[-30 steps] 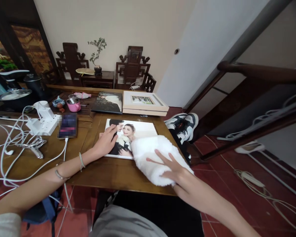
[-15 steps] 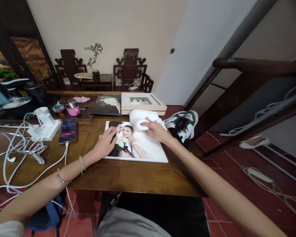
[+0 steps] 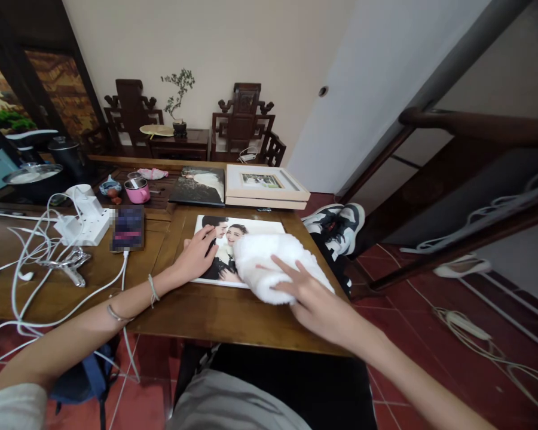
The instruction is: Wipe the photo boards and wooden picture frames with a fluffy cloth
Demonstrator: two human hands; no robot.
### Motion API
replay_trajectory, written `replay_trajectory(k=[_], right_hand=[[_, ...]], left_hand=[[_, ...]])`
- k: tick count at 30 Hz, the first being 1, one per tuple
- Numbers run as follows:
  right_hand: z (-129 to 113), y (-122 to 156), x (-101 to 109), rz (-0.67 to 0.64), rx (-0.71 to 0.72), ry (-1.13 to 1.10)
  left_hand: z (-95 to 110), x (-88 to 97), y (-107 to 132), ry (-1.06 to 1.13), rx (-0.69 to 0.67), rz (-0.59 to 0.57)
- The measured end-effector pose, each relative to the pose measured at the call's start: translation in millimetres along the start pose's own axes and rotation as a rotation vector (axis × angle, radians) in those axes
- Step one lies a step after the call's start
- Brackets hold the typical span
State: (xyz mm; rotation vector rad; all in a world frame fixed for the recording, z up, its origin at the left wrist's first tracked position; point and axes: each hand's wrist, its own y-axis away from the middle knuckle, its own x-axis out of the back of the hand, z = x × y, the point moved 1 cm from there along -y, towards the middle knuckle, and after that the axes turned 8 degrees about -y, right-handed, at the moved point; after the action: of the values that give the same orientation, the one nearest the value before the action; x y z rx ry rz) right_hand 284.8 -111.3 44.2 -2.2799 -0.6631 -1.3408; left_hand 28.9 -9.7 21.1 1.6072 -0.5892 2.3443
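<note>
A large photo print (image 3: pixel 255 229) of a couple lies flat on the wooden table (image 3: pixel 206 313). My left hand (image 3: pixel 197 258) rests flat on its left edge with the fingers spread, pressing it down. My right hand (image 3: pixel 311 301) lies on a fluffy white cloth (image 3: pixel 269 260) that covers the print's near right part; its fingers are stretched over the cloth.
Behind the print lie a dark photo album (image 3: pixel 199 185) and a light wooden picture frame (image 3: pixel 264 186). To the left are a phone (image 3: pixel 126 228), a white power strip (image 3: pixel 83 224), tangled white cables (image 3: pixel 36 263) and a pink cup (image 3: pixel 137 190). Sneakers (image 3: pixel 338 222) sit on the floor right of the table.
My right hand has dragged the white cloth from the print's far right corner back toward me over its near right part. My left hand has stayed on the print's left edge.
</note>
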Motion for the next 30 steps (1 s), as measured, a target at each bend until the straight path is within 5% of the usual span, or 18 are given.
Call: replay_trajectory(k=[5, 9, 12, 21, 24, 30], right_hand=[[42, -81, 15, 0.021, -0.166, 0.136], [61, -114, 14, 0.098, -0.181, 0.304], [53, -103, 11, 0.093, -0.116, 0.286], [-21, 3, -11, -0.065, 0.175, 0.146], [-8, -9, -7, -0.063, 0.162, 0.174], [54, -94, 12, 0.022, 0.010, 0.215]], left_hand=[[-4, -2.1, -2, 0.013, -0.016, -0.032], [-1, 0.1, -1, 0.011, 0.005, -0.036], [2, 2.4, 0, 0.015, 0.018, -0.026], [3, 1.0, 1, 0.014, 0.021, -0.028], [4, 1.8, 1, 0.012, 0.028, -0.034], [3, 1.8, 1, 0.006, 0.009, -0.026]])
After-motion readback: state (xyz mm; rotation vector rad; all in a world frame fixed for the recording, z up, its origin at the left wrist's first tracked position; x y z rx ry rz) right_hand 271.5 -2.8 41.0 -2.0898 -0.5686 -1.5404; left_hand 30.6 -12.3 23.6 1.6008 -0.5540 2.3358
